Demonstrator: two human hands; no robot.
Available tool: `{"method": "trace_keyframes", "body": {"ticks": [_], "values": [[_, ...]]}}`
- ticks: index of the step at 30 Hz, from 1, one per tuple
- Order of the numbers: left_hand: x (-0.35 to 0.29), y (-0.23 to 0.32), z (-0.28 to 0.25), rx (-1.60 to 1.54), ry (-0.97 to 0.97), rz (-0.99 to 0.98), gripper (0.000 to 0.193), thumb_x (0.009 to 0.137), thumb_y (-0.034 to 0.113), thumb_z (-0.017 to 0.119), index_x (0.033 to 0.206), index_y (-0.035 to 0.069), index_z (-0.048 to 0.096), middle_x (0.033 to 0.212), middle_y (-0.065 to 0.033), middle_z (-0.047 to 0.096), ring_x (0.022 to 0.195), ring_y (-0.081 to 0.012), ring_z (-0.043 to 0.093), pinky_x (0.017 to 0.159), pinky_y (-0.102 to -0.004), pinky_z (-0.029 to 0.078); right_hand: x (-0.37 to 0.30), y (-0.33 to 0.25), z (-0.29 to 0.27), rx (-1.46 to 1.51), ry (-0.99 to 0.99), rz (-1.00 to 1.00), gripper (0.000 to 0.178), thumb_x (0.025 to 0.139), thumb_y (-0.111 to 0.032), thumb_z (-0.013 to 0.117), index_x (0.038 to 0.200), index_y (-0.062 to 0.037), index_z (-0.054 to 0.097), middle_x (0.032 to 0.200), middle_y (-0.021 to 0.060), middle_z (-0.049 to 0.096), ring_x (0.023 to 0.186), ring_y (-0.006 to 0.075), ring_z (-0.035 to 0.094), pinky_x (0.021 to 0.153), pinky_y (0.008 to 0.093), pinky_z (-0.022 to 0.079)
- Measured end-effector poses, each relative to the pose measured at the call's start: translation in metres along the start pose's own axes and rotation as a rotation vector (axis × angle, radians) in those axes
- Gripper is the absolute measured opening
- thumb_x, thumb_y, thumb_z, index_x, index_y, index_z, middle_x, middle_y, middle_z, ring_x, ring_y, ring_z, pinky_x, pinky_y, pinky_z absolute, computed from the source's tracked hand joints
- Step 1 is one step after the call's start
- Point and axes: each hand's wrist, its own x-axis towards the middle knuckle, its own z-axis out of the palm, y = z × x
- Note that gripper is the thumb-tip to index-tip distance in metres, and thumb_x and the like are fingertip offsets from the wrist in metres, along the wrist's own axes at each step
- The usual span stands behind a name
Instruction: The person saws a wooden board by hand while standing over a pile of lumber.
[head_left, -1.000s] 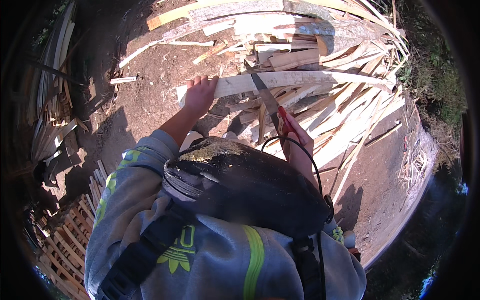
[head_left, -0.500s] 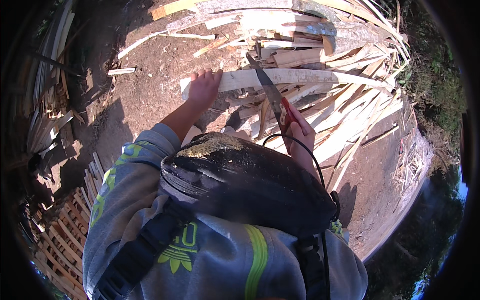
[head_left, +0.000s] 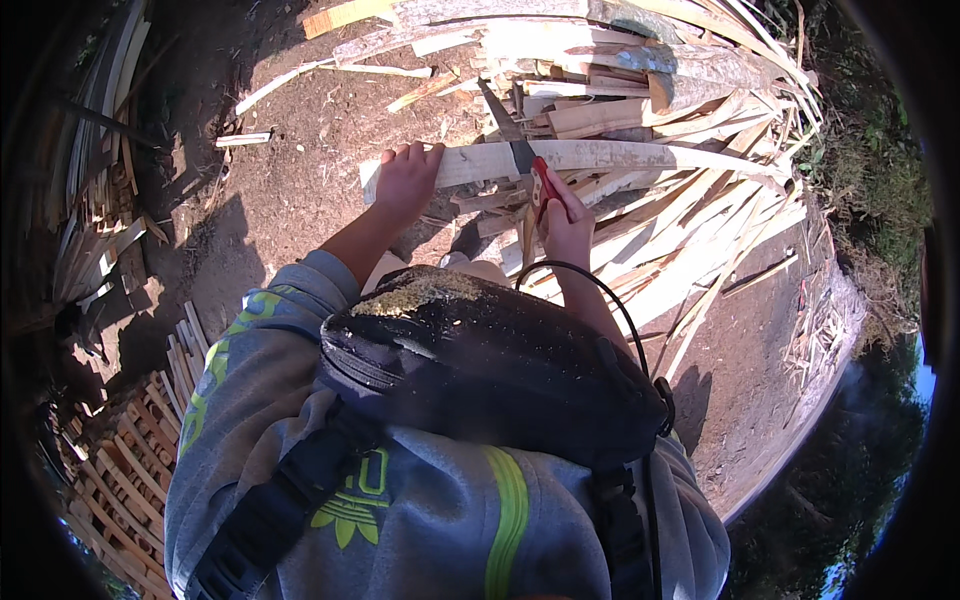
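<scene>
A long pale plank (head_left: 600, 154) lies crosswise in front of me, its right part over the wood pile. Near its left end, my left hand (head_left: 406, 184) grips it with the fingers curled over the far edge. My right hand (head_left: 568, 226) is closed round the red handle of a handsaw (head_left: 502, 115). The saw's blade crosses the plank to the right of my left hand and points away from me, its tip beyond the far edge. The handle is close to the plank's near edge. How deep the blade sits in the wood I cannot tell.
A heap of split planks and bark-covered slabs (head_left: 690, 65) spreads at the far right. Stacked strips (head_left: 130, 450) stand at the lower left, more boards (head_left: 115, 110) at the far left. A black bag (head_left: 490, 360) dusted with sawdust hangs at my front, a cable (head_left: 610, 295) beside it.
My right hand has pushed the saw forward and to the left, so its handle is now close to the plank. My left hand and the plank have stayed in place.
</scene>
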Motion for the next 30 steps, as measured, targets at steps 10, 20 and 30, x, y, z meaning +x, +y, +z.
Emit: {"method": "trace_keyframes", "body": {"ticks": [10, 20, 30], "values": [[0.002, -0.002, -0.001, 0.041, 0.025, -0.012, 0.057, 0.093, 0.012, 0.068, 0.149, 0.014, 0.054, 0.117, -0.0129, 0.064, 0.117, -0.031, 0.065, 0.1, -0.0504, 0.046, -0.044, -0.035, -0.004, 0.053, -0.038, 0.042, 0.05, 0.102, 0.006, 0.041, 0.149, 0.0124, 0.054, 0.153, 0.0151, 0.063, 0.126, 0.0139, 0.064, 0.103, 0.0242, 0.049], [0.007, -0.004, -0.003, 0.063, 0.022, -0.023, 0.053, 0.095, 0.013, 0.067, 0.146, 0.014, 0.055, 0.115, -0.0122, 0.065, 0.115, -0.0306, 0.066, 0.097, -0.0502, 0.047, -0.058, -0.061, -0.005, 0.172, -0.042, 0.08, 0.055, 0.096, 0.015, 0.034, 0.148, 0.016, 0.052, 0.153, 0.0271, 0.057, 0.145, 0.0308, 0.054, 0.123, 0.035, 0.042], [0.021, -0.019, 0.001, 0.062, -0.048, -0.013, 0.052, 0.095, 0.009, 0.065, 0.146, 0.015, 0.054, 0.12, -0.0144, 0.063, 0.115, -0.034, 0.065, 0.099, -0.0515, 0.048, -0.022, -0.068, 0.019, -0.219, 0.012, 0.012, 0.045, 0.103, -0.001, 0.054, 0.147, 0.0018, 0.063, 0.087, -0.0017, 0.065, 0.059, 0.0016, 0.048, 0.052, 0.0186, 0.038]]}}
